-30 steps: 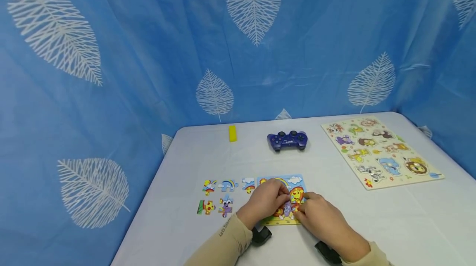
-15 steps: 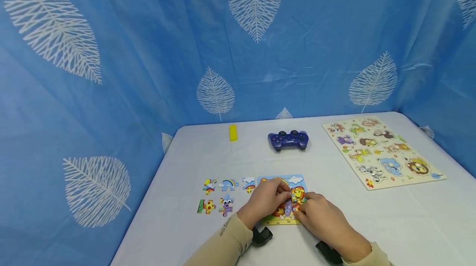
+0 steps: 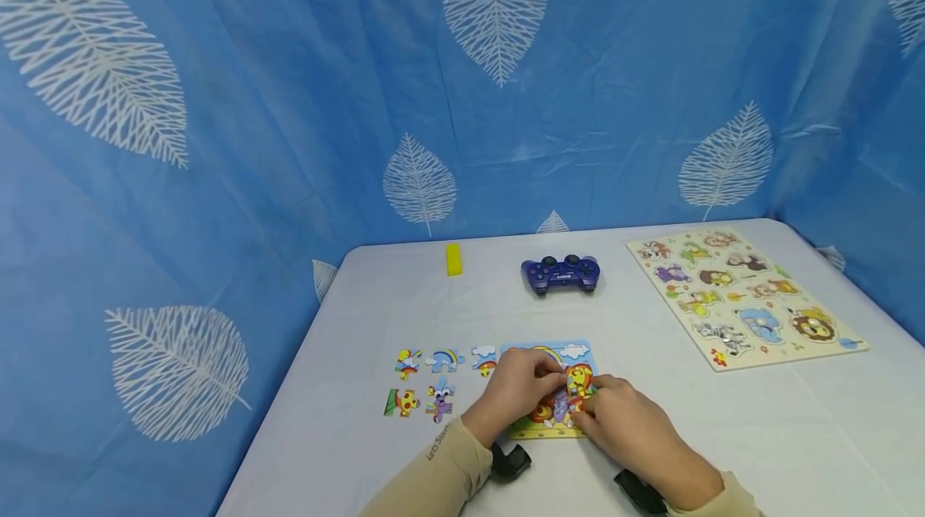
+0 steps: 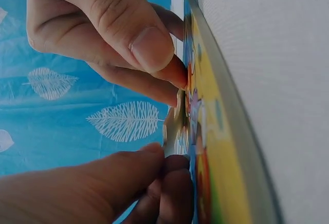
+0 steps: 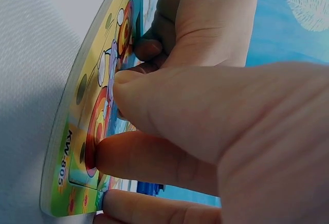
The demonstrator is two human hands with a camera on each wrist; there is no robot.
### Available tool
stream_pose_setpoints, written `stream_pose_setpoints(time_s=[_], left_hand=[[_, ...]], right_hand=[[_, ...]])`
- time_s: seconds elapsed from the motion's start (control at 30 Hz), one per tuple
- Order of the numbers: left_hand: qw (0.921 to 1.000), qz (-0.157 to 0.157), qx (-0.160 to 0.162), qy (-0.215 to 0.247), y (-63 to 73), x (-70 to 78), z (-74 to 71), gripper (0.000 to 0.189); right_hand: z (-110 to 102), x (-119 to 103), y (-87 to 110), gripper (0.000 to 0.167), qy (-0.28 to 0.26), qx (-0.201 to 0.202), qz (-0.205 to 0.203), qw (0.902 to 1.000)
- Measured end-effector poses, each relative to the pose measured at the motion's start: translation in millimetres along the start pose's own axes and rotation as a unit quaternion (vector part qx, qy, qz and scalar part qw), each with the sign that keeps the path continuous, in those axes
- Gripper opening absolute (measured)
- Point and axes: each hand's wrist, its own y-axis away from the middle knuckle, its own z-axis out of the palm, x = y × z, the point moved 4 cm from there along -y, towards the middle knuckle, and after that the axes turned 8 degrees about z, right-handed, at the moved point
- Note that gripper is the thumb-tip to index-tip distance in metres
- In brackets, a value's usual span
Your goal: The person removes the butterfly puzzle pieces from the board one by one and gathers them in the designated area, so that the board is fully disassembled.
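Note:
A small jigsaw board (image 3: 552, 433) with a yellow lower border lies flat on the white table. My left hand (image 3: 516, 383) pinches a lion jigsaw piece (image 3: 579, 380) by its left side; the left wrist view shows this piece (image 4: 172, 131) tilted up from the board. From the right, my right hand (image 3: 625, 419) rests its fingertips on the board's right part, its fingers fairly straight in the right wrist view, with the thumb (image 5: 131, 82) raised over the picture. My left hand hides the middle of the board.
Several loose jigsaw pieces (image 3: 439, 399) lie left of the board, one (image 3: 483, 358) close beside it. Farther back are a yellow block (image 3: 453, 259) and a blue game controller (image 3: 560, 274). A large animal peg puzzle (image 3: 744, 292) lies at the right. Blue leaf-patterned cloth surrounds the table.
Both hands stay at nearly the same spots on the board, with the lion piece still in the left fingers. The loose pieces have not moved.

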Motion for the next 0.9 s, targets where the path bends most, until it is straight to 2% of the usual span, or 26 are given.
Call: stream_pose_setpoints(time_s=[0.13, 0.27, 0.37, 0.43, 0.6, 0.7, 0.8, 0.9], left_hand=[[0.9998, 0.002, 0.006, 0.019, -0.1, 1.2, -0.8, 0.007], [0.9965, -0.004, 0.004, 0.084, 2.7, 1.8, -6.5, 0.007], [0.9908, -0.008, 0.010, 0.135, 8.6, 1.4, -21.5, 0.007], [0.9890, -0.009, 0.019, 0.146, 15.8, -1.6, -38.2, 0.008], [0.9912, -0.022, 0.040, 0.124, 42.4, -23.1, -89.7, 0.011], [0.9916, -0.041, 0.044, 0.114, 59.6, -42.7, -112.7, 0.011], [0.9918, -0.057, 0.033, 0.110, 71.6, -59.9, -121.7, 0.011], [0.9930, -0.059, 0.013, 0.101, 75.8, -69.0, -119.8, 0.012]], right_hand=[[0, 1, 0.1, 0.021, -0.003, -0.003, 0.000, 1.0000], [1, 2, -0.7, 0.023, -0.012, -0.016, 0.008, 0.9998], [2, 2, -1.7, 0.025, -0.020, -0.028, 0.015, 0.9993], [3, 0, -1.9, 0.025, -0.023, -0.034, 0.017, 0.9990], [3, -4, -2.0, 0.023, -0.015, -0.031, 0.012, 0.9993], [2, -4, -2.0, 0.022, -0.007, -0.031, 0.013, 0.9994], [0, -4, -2.0, 0.021, -0.003, -0.039, 0.016, 0.9991], [1, -3, -2.8, 0.019, 0.000, -0.044, 0.018, 0.9989]])
